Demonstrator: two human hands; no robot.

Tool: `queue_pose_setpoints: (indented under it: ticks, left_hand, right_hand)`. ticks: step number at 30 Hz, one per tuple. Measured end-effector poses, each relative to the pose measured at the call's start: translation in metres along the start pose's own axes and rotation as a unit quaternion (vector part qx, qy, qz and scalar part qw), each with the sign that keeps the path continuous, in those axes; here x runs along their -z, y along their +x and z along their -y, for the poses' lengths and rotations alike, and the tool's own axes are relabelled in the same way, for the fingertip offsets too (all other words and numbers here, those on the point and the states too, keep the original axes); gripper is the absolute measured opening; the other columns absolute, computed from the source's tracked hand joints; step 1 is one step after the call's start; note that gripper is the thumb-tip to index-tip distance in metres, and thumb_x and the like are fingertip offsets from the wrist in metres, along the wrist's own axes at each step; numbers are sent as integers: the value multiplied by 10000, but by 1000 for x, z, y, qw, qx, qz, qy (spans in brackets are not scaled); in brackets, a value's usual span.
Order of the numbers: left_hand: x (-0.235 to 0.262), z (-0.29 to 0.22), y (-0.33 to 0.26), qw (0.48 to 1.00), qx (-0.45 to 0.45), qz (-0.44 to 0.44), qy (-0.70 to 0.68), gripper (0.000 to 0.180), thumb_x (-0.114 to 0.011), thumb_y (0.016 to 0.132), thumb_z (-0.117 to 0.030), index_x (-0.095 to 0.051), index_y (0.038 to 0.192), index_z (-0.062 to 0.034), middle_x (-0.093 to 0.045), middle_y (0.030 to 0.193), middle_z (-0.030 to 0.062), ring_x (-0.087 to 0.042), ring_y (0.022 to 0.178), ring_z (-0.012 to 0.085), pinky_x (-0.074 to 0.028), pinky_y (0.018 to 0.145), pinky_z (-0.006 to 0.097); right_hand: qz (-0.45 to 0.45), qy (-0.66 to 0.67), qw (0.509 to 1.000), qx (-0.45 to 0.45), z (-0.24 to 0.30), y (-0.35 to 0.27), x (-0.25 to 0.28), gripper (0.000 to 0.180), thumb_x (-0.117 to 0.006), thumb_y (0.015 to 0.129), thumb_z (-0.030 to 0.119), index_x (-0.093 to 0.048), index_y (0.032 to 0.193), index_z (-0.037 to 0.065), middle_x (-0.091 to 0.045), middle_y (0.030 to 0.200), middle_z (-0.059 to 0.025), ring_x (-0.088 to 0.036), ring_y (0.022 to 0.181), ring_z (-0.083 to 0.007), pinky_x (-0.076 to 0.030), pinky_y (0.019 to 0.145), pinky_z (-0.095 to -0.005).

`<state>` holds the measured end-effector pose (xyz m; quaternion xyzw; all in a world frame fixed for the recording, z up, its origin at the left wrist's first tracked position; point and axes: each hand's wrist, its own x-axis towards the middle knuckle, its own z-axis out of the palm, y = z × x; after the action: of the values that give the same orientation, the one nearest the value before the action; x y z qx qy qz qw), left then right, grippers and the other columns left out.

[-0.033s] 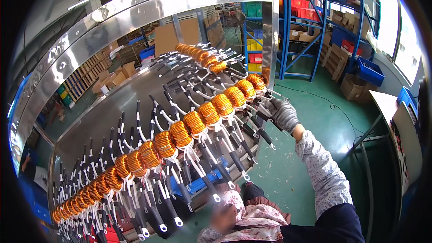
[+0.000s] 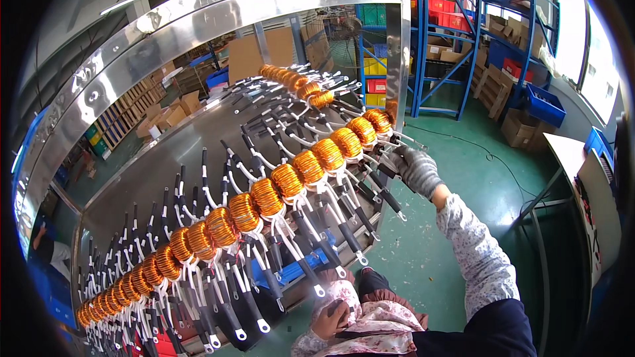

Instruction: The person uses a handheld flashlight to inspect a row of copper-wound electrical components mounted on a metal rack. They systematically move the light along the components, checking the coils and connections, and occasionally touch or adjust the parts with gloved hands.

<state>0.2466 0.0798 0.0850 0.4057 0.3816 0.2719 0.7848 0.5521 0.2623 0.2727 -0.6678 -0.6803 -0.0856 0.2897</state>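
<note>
A long row of copper-wound toroid coils (image 2: 284, 180) runs across the metal rack, from the lower left up to the right. White and black wire leads (image 2: 307, 271) with metal ring lugs stick out on both sides of it. At the right end, my right hand (image 2: 418, 170), in a grey striped glove, has its fingers closed around leads under the last coil (image 2: 378, 120). Its fingertips are partly hidden among the wires. Low in front of my body, my left hand (image 2: 331, 319) is bare, with its fingers curled; what they hold, if anything, cannot be made out.
A shiny metal frame (image 2: 218, 1) arches over the rack. Behind it lies a shorter row of coils (image 2: 291, 80). Blue shelving (image 2: 446, 39) with bins stands at the far right, near cardboard boxes (image 2: 519, 127). A table (image 2: 562, 155) is to the right, and a cable (image 2: 489, 156) crosses the green floor.
My left hand was smeared by motion and now shows sharply at nearly the same place. My right hand stays at the leads. The coils have not visibly moved.
</note>
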Motion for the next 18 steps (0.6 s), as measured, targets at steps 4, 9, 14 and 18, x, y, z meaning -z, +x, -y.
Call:
queue_pose_setpoints:
  ticks: [4, 9, 14, 18]
  left_hand:
    - [8, 6, -3, 1000, 0, 2, -15, 358, -455, 927, -393, -491, 809, -57, -403, 557, -5, -318, 406, 49, -236, 366, 193]
    - [12, 11, -6, 1000, 7, -16, 1, 352, -459, 925, -393, -491, 812, -61, -402, 568, -6, -324, 415, 48, -240, 367, 192]
    - [4, 9, -1, 1000, 2, -3, 5, 346, -450, 930, -386, -490, 815, -63, -398, 567, -8, -322, 417, 48, -242, 368, 191]
    - [5, 6, -4, 1000, -10, -1, -2, 346, -441, 935, -380, -491, 822, -57, -395, 545, -6, -321, 407, 51, -239, 362, 194]
  right_hand:
    - [-91, -77, 985, 122, 5, -9, 6, 214, -549, 831, 228, -563, 979, 75, -608, 736, -127, -595, 663, -322, -465, 589, -418]
    - [-17, -156, 984, 85, 7, -2, -1, 159, -527, 843, 204, -579, 928, 80, -590, 685, -123, -571, 603, -338, -457, 549, -405]
    - [143, 545, 796, -221, -15, 11, -13, 308, -515, 907, 315, -607, 863, 24, -506, 545, 23, -462, 419, -73, -368, 359, -247]
    - [85, 610, 727, -304, -30, 7, -17, 291, -524, 903, 297, -599, 875, 18, -565, 572, -32, -446, 369, -77, -338, 328, -215]
